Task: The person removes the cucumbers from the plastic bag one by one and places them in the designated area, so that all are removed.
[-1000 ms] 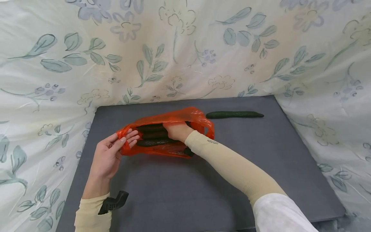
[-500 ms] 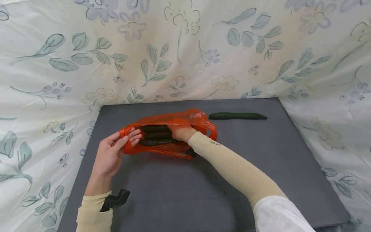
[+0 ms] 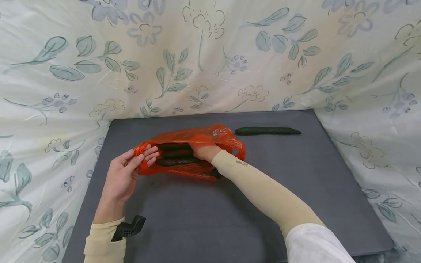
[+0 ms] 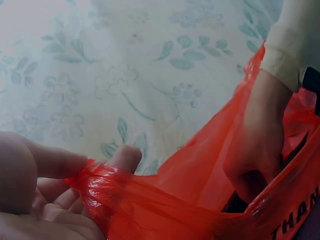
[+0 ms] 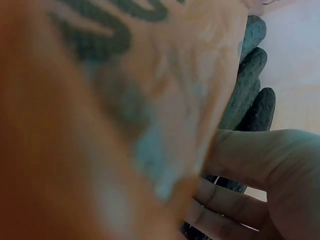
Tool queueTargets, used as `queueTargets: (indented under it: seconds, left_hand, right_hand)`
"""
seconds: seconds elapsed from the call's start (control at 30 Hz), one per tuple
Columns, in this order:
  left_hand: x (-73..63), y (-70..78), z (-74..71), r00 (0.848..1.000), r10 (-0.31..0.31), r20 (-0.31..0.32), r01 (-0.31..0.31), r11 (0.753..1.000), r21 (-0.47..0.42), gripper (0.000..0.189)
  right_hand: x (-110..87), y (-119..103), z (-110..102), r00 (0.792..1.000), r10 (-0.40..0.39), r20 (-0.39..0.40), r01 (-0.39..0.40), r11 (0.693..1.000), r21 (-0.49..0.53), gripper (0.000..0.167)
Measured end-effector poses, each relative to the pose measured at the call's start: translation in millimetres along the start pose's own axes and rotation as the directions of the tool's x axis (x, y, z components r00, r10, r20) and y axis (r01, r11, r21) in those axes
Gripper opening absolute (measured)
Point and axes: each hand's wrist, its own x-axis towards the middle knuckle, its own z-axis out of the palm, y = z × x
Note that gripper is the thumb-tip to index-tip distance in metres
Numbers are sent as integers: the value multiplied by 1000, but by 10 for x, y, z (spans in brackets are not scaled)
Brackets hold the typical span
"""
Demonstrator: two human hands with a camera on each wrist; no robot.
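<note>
A red plastic bag (image 3: 189,171) lies on its side on the dark table, its mouth towards me. With thumb and fingers, my left hand (image 3: 123,177) pinches the left end of the bag's rim. Several dark green cucumbers (image 3: 177,161) lie side by side inside. My right hand (image 3: 204,151) reaches into the mouth and grips a cucumber there; the bag hides its fingertips. In the right wrist view, rounded cucumber ends (image 5: 260,107) show beyond the thumb. Another cucumber (image 3: 268,130) lies alone on the table, just right of the bag.
The dark grey table (image 3: 197,219) carries the bag and the lone cucumber. A floral cloth (image 3: 210,73) hangs behind the table and along both sides. A black device (image 3: 129,229) is strapped at my left wrist.
The head view shifts slightly. Both hands stay at the bag, the right one still inside it, and the lone cucumber has not moved on the table.
</note>
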Motion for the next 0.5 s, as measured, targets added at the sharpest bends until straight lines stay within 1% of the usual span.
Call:
queueTargets:
  seconds: [0.17,0.23,0.3,0.37,0.47,0.5]
  left_hand:
    - [-13,14,5,1000,-2,-12,2,1000,20,49]
    - [-17,16,8,1000,-4,-19,4,1000,26,49]
    - [-23,16,10,1000,-6,-23,7,1000,29,49]
    - [-29,12,9,1000,-4,-27,5,999,35,49]
    - [-41,-8,11,1000,0,-26,0,999,35,49]
    - [-41,-18,18,1000,2,-27,-1,999,34,49]
  right_hand:
    - [-1,16,1,1000,-6,27,6,1000,-4,54]
    - [-4,16,-6,999,-5,39,6,1000,-21,55]
    - [-8,15,-11,999,8,41,-7,1000,-3,54]
    - [-8,9,-16,999,18,36,-19,1000,3,54]
    - [-13,13,5,999,32,13,-33,999,37,49]
    - [-16,22,12,1000,27,1,-27,999,22,48]
